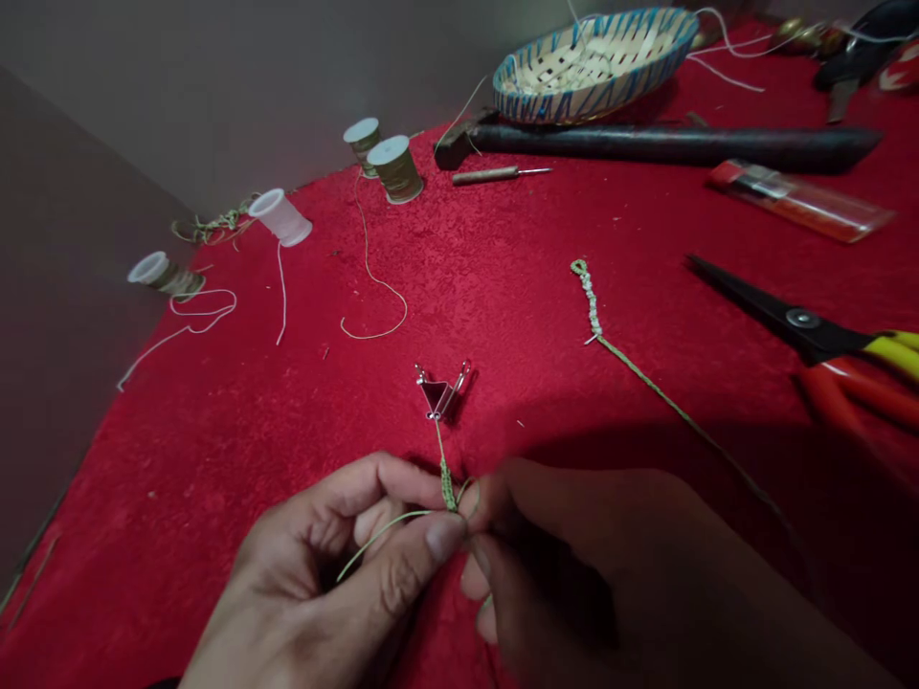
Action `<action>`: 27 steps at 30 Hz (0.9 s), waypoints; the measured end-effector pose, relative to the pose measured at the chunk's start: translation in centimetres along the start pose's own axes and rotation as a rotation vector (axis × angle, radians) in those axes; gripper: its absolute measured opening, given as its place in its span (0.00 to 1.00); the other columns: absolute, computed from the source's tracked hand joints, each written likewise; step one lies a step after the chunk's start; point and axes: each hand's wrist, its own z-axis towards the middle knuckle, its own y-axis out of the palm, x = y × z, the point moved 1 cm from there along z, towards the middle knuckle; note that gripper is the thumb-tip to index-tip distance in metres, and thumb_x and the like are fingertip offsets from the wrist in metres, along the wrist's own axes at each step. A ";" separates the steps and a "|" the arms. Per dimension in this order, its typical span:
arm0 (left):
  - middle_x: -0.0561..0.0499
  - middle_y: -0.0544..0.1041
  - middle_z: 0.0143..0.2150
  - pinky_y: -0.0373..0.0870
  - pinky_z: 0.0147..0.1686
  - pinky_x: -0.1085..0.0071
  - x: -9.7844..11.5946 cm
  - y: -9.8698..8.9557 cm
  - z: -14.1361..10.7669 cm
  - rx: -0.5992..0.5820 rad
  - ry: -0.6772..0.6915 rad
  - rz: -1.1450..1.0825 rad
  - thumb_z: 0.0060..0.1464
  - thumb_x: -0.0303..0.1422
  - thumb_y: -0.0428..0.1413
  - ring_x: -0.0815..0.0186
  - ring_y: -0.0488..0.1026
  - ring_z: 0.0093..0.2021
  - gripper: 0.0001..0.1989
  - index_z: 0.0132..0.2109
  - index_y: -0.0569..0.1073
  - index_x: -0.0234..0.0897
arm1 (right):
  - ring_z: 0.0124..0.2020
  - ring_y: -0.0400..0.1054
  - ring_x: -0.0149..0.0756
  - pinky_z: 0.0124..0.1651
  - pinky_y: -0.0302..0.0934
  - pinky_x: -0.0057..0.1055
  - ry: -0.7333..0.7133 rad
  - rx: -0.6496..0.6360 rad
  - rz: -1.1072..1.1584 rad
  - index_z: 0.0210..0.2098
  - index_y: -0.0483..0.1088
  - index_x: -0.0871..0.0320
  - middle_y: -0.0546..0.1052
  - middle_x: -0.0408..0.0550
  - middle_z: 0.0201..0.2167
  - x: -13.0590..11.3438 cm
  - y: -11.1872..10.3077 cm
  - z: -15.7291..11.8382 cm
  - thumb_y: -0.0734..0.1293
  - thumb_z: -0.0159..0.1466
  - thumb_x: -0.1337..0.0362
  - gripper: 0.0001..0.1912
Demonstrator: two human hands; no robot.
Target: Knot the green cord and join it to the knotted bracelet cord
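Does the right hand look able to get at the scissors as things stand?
Probably yes: only a loose green cord, lying on the red cloth, runs between the right hand and the scissors. That hand seems busy at the knotted green cord, so may need to let go first.

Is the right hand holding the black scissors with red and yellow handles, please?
No, the scissors lie on the red surface, beyond the right hand.
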 end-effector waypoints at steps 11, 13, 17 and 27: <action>0.57 0.69 0.16 0.74 0.22 0.72 1.8 1.3 1.2 0.052 0.045 0.024 0.51 0.52 0.68 0.59 0.75 0.24 0.19 0.42 0.85 0.44 | 0.30 0.74 0.32 0.35 0.65 0.30 0.160 0.130 0.084 0.36 0.71 0.53 0.81 0.37 0.31 -0.9 0.2 -0.2 0.67 0.68 0.74 0.09; 0.57 0.68 0.16 0.73 0.21 0.73 1.4 1.1 1.0 0.060 0.047 0.021 0.51 0.52 0.68 0.60 0.73 0.23 0.18 0.41 0.85 0.44 | 0.32 0.75 0.31 0.38 0.64 0.31 0.124 0.120 0.151 0.34 0.71 0.52 0.80 0.35 0.29 -0.6 0.0 0.0 0.68 0.70 0.71 0.09; 0.57 0.66 0.18 0.69 0.20 0.75 -0.1 0.3 0.1 0.075 0.028 -0.002 0.52 0.50 0.69 0.64 0.67 0.22 0.15 0.37 0.84 0.44 | 0.25 0.69 0.28 0.28 0.55 0.31 -0.009 0.088 0.150 0.29 0.69 0.51 0.72 0.31 0.23 0.4 -0.1 0.5 0.63 0.73 0.67 0.14; 0.59 0.70 0.23 0.66 0.22 0.85 -2.0 -0.9 -0.7 0.095 0.063 0.005 0.52 0.50 0.72 0.71 0.62 0.24 0.13 0.38 0.82 0.50 | 0.30 0.74 0.33 0.34 0.62 0.34 0.106 0.041 0.046 0.30 0.72 0.51 0.81 0.36 0.28 0.0 0.0 0.2 0.60 0.72 0.66 0.15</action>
